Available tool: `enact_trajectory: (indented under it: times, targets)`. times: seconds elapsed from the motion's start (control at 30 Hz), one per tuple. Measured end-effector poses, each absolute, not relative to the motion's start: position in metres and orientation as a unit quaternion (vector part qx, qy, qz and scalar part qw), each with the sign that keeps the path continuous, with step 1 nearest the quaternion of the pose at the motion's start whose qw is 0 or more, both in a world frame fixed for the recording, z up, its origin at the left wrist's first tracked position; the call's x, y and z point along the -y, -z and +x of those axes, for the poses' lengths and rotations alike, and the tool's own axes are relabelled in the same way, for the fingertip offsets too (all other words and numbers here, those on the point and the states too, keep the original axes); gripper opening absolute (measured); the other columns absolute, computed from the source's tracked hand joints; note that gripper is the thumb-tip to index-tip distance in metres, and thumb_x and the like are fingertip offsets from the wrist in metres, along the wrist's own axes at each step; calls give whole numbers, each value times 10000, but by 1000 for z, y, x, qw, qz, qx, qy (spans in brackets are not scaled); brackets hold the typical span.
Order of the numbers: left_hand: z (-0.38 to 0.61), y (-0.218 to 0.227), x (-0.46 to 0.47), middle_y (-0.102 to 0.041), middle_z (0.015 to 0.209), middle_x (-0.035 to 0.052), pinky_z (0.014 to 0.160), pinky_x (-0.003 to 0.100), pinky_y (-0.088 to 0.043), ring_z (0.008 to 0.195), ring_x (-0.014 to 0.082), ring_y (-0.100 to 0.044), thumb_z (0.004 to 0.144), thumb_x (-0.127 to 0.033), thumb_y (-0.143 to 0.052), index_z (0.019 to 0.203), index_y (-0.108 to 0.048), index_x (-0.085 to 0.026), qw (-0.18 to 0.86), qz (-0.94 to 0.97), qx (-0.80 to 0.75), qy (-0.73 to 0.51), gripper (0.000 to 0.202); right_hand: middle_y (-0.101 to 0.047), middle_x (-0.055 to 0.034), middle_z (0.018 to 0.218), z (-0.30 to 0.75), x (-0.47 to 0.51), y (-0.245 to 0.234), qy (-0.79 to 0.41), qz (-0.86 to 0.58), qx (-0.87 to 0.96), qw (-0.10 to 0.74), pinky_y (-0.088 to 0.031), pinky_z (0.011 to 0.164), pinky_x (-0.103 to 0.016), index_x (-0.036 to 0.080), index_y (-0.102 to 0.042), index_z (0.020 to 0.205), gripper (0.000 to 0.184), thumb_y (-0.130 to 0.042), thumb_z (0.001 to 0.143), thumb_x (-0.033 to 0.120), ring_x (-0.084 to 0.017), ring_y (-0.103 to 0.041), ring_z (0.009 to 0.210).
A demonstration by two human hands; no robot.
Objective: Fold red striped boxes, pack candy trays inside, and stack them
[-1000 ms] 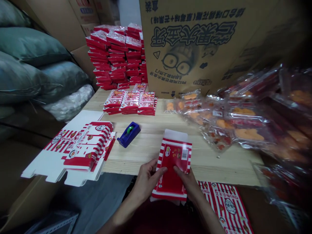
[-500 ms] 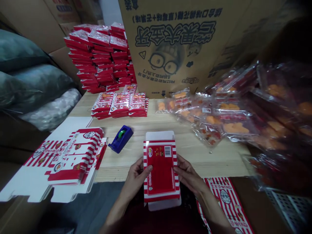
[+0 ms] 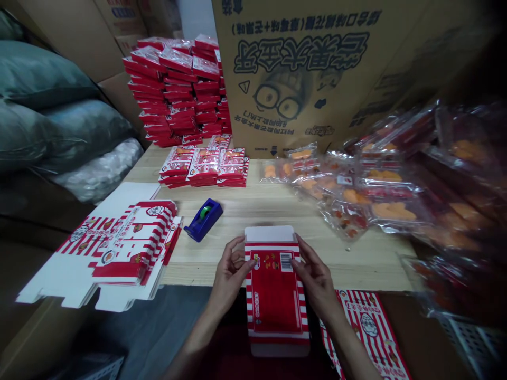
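Now left hand (image 3: 229,272) and right hand (image 3: 317,279) pinch a carton (image 3: 275,301) overhanging the table (image 3: 356,269).

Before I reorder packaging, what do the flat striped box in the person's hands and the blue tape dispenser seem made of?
The striped box looks like thin printed paperboard with a slight sheen, going by its plain white flap. The blue tape dispenser looks like glossy moulded plastic, probably, from its shiny body.

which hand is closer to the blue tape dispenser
Left. The left hand is below and to the right of the blue tape dispenser, not touching it. The right hand is farther away, on the far side of the red-and-white carton blank.
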State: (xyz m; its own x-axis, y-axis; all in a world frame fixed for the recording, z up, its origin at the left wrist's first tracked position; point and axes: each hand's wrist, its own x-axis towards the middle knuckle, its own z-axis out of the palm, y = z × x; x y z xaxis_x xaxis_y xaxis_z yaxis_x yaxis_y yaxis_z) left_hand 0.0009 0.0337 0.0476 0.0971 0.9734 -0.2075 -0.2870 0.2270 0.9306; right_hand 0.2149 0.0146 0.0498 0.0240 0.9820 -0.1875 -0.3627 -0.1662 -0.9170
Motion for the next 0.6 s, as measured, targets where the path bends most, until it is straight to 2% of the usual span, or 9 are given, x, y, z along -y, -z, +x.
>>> enact_trajectory:
  times: [0.13,0.23,0.33,0.47,0.6]
  targets:
    - [-6,-54,-32,-737,1170,73,906,329,-546,1000,212,-720,915,-381,-712,1351,-524,-258,635,415,-449,-472,490,-700,-41,1381,209,-15,-55,-610,-476,348,530,-510,1086,-524,377,-502,1501,654,-743,897,447,-313,-655,1249]
    - [-13,-51,-31,-741,1080,57,826,311,-538,904,205,-700,923,-429,-689,1286,-561,-246,646,419,-455,-447,425,-701,-47,1362,210,-15,-48,-593,-475,380,527,-496,1094,-464,338,-626,1366,507,-754,887,442,-297,-646,1249]
    - [-18,-42,-31,-704,925,24,739,266,-486,790,177,-637,917,-453,-685,1113,-626,-213,641,428,-469,-430,315,-732,-54,1233,215,-19,-41,-599,-476,400,504,-503,1051,-410,291,-701,1170,365,-779,859,465,-280,-648,1211]
    - [-22,-29,-34,-565,733,-22,663,234,-395,680,138,-497,921,-484,-668,840,-619,-180,614,470,-491,-401,318,-745,-24,1027,224,-27,-30,-654,-457,394,456,-535,906,-332,259,-714,996,276,-793,845,475,-219,-680,1015]
    - [-23,-23,-46,-520,704,-31,653,231,-373,659,125,-453,928,-514,-644,770,-581,-174,642,482,-462,-376,380,-723,8,821,228,-43,-19,-689,-459,357,433,-502,678,-250,221,-730,875,283,-846,787,464,-145,-637,719]
